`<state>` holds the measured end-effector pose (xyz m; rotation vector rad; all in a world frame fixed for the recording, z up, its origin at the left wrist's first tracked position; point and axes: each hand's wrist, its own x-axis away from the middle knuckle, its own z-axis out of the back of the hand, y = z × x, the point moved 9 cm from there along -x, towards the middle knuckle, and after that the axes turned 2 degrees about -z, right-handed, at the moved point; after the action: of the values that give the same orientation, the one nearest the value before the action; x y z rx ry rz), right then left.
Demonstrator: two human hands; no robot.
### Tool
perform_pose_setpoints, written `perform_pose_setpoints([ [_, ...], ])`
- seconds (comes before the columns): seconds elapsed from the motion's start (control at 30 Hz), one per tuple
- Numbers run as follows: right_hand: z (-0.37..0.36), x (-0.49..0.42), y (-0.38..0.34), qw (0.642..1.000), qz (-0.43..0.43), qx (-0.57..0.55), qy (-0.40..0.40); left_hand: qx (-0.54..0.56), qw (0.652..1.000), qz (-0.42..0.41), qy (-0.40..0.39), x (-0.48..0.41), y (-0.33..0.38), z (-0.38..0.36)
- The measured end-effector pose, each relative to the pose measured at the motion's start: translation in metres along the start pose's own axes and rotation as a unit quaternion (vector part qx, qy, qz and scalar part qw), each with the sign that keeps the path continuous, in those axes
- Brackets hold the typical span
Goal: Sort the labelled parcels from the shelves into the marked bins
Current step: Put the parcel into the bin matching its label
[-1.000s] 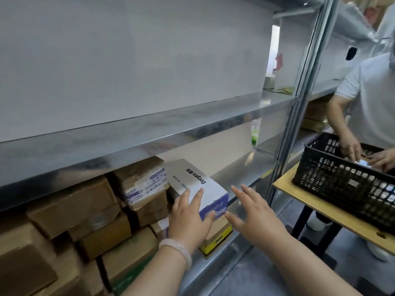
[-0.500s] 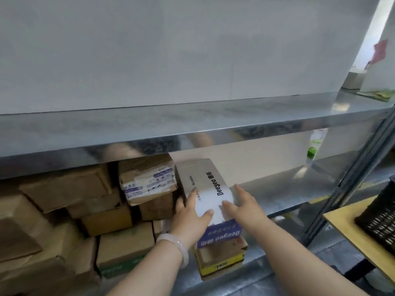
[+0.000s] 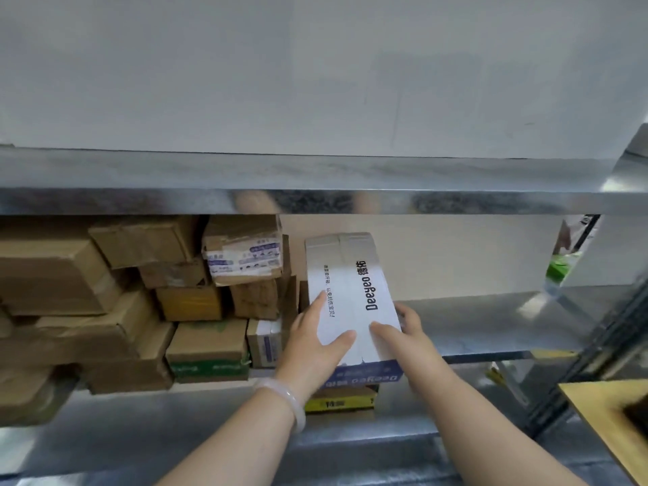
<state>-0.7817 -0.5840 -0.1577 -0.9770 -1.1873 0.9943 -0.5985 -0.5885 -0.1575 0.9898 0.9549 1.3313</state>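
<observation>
Steel shelf: cardboard parcels, white box.

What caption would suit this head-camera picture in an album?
Left hand and right hand grip a white Deeyeo box at a metal shelf, beside stacked brown cardboard parcels.

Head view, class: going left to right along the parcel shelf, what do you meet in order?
In order: large brown box, brown parcel with blue-printed label, white Deeyeo box, green-and-white packet.
</observation>
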Motion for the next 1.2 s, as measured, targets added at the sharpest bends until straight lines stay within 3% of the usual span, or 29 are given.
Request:
perform_pose_setpoints([
  [0.17,0.020,0.031,0.008,0.998,0.037,-0.049,-0.004,-0.032,0.999,-0.039,0.020,0.030,0.021,-0.006],
  [0.37,0.020,0.077,0.015,0.988,0.009,-0.156,-0.008,-0.017,0.997,-0.058,-0.038,0.076,0.031,-0.002],
  [0.53,-0.002,0.133,-0.003,0.989,0.071,-0.133,0.002,-0.053,0.995,-0.073,-0.028,0.115,0.039,0.032],
  [0.67,-0.045,0.188,-0.017,0.986,0.160,-0.024,0.040,-0.054,0.998,-0.031,-0.014,0.151,0.036,0.076],
  [0.83,-0.118,0.252,-0.039,0.952,0.293,0.076,0.039,0.039,0.998,0.025,-0.044,0.200,0.008,0.133],
  [0.97,-0.182,0.280,-0.045,0.963,0.267,-0.008,-0.044,0.257,0.966,0.019,-0.034,0.242,-0.014,0.192],
  [1.1,-0.239,0.293,-0.061,0.957,0.272,-0.077,-0.060,0.373,0.928,-0.002,-0.005,0.288,-0.031,0.266],
  [1.2,-0.297,0.289,-0.054,0.971,0.209,-0.067,-0.094,0.458,0.887,0.025,0.045,0.323,-0.052,0.310],
])
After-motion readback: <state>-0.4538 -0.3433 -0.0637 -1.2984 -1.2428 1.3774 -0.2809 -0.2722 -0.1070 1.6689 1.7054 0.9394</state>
